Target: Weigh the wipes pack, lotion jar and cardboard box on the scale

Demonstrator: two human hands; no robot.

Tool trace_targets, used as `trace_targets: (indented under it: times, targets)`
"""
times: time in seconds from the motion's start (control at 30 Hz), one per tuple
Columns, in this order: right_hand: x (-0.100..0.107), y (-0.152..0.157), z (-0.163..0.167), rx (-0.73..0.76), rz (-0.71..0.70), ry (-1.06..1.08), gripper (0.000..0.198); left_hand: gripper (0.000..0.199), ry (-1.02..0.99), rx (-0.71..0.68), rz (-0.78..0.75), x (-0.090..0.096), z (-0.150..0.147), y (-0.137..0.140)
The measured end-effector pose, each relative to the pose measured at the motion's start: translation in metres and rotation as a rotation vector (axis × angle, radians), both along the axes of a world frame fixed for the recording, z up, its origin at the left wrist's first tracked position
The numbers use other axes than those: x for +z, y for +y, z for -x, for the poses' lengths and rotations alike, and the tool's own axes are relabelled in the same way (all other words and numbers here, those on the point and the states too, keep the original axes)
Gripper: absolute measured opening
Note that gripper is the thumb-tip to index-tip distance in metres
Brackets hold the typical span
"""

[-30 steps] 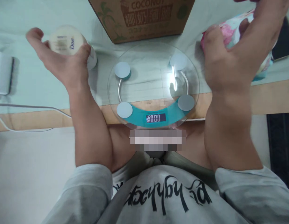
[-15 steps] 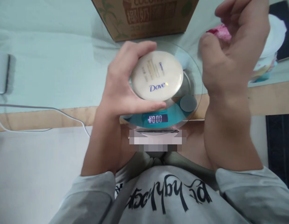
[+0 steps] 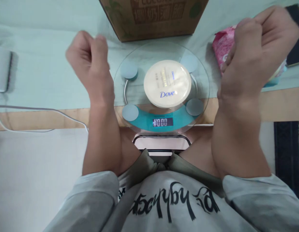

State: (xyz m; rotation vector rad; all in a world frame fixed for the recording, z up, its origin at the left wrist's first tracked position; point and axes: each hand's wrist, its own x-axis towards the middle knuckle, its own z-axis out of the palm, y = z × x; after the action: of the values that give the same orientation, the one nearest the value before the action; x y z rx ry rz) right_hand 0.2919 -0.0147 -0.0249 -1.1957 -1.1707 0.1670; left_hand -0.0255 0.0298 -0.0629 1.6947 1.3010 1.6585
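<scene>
A cream-coloured oval Dove tub [image 3: 167,84] rests on a round glass scale [image 3: 130,93], its lid facing up. Along the near side of the scale, a blue strip carries a display [image 3: 163,122] that reads 0.00. My left hand [image 3: 90,59] is curled into a fist left of the scale, apart from the tub, with nothing seen in it. To the right, my right hand [image 3: 259,50] is also a fist, held above a pink packet [image 3: 223,45] and partly hiding it. I see nothing in that fist.
A brown cardboard box [image 3: 156,24] stands behind the scale. At the far right lie a dark flat object [image 3: 295,42] and a partly covered colourful item [image 3: 275,80]. A white device [image 3: 2,68] sits at the left, near a cable [image 3: 55,112] crossing the table's front edge.
My left hand has let go of the tub and moved left, closing into a fist. The tub now sits on the scale. My right hand has moved right and its fingers have curled in.
</scene>
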Motion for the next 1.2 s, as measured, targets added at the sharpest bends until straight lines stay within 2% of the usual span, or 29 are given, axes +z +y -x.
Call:
trace_targets:
  times: [0.07,0.13,0.27,0.4,0.47,0.6,0.7,0.73,0.8,0.87,0.97,1.03,1.1,1.2]
  targets:
    - [-0.004,0.005,0.000,-0.006,-0.102,0.014,0.034,0.103,-0.052,0.178,0.016,0.002,0.015,0.003]
    - [-0.007,0.009,-0.001,0.032,-0.149,0.005,0.038,0.109,-0.082,0.277,0.079,0.003,0.030,0.005]
    - [-0.006,0.005,0.000,0.067,-0.150,-0.002,0.043,0.110,-0.073,0.322,0.167,0.002,0.052,0.006]
    - [-0.002,0.000,0.003,0.128,-0.115,-0.003,0.044,0.109,-0.054,0.320,0.193,0.001,0.053,0.003]
    - [-0.003,0.001,0.005,0.126,-0.120,0.024,0.043,0.107,-0.027,0.252,0.140,0.003,0.048,-0.002]
    - [-0.006,0.005,0.008,0.110,-0.144,0.057,0.044,0.097,0.009,0.020,-0.087,0.014,0.027,-0.015]
    - [-0.006,0.003,0.008,0.095,-0.124,0.031,0.045,0.082,0.120,-0.283,-0.185,0.024,0.002,-0.025]
    - [-0.006,0.002,0.007,0.101,-0.100,0.014,0.046,0.089,0.187,-0.399,-0.189,0.027,-0.006,-0.029]
    - [-0.004,0.000,0.007,0.115,-0.076,-0.013,0.046,0.119,0.344,-0.614,-0.138,0.032,-0.020,-0.038]
    - [-0.003,-0.002,0.006,0.119,-0.091,-0.011,0.044,0.132,0.466,-0.745,-0.045,0.036,-0.029,-0.047]
    - [-0.002,0.000,0.005,0.151,-0.124,0.002,0.041,0.136,0.606,-0.824,0.055,0.037,-0.035,-0.052]
    - [-0.002,0.002,0.004,0.188,-0.138,0.010,0.041,0.138,0.637,-0.791,0.065,0.034,-0.037,-0.051]
    - [-0.001,0.003,0.002,0.206,-0.165,0.031,0.041,0.143,0.599,-0.716,-0.006,0.028,-0.036,-0.046]
    - [0.002,0.002,-0.003,0.216,-0.175,0.048,0.042,0.161,0.513,-0.613,-0.234,0.016,-0.017,-0.026]
